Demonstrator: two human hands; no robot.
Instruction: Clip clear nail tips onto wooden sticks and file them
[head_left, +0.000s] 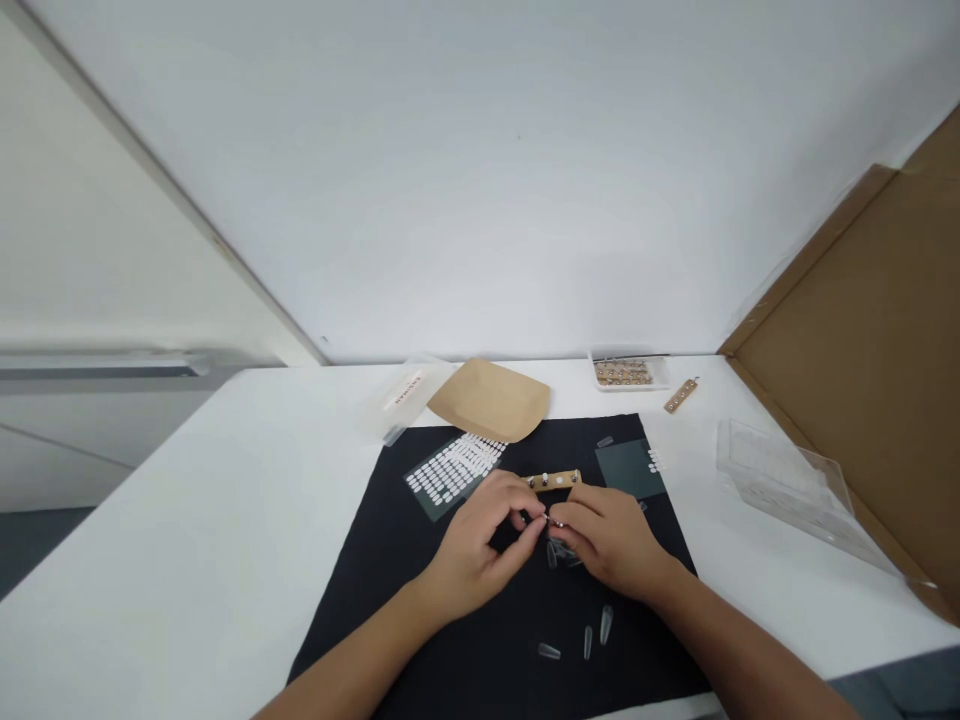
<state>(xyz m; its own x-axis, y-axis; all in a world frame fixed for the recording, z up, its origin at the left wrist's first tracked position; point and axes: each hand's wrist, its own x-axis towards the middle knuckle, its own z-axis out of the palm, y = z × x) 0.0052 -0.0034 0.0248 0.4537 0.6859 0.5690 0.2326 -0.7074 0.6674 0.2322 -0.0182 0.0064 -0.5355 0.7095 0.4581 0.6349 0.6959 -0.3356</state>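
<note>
My left hand (480, 550) and my right hand (619, 540) meet over a black cloth (442, 650), fingertips pinched close together. Between them is a tiny item, partly shiny metal, too small to name. Just beyond my fingers lies a tan strip (553, 482) with small metal studs and white dots, its left end hidden by my left hand. Several clear false nail tips (555, 553) are heaped under my right hand. More clear tips (606, 624) lie spread out nearer to me.
White adhesive tabs on a sheet (442, 480), a dark green sheet (630, 468), a brown paper piece (491, 398) and a plastic pouch (405, 395) lie around. Behind are a box of studded strips (626, 373) and one loose strip (681, 396). A clear lid (795, 480) and cardboard (862, 330) stand right.
</note>
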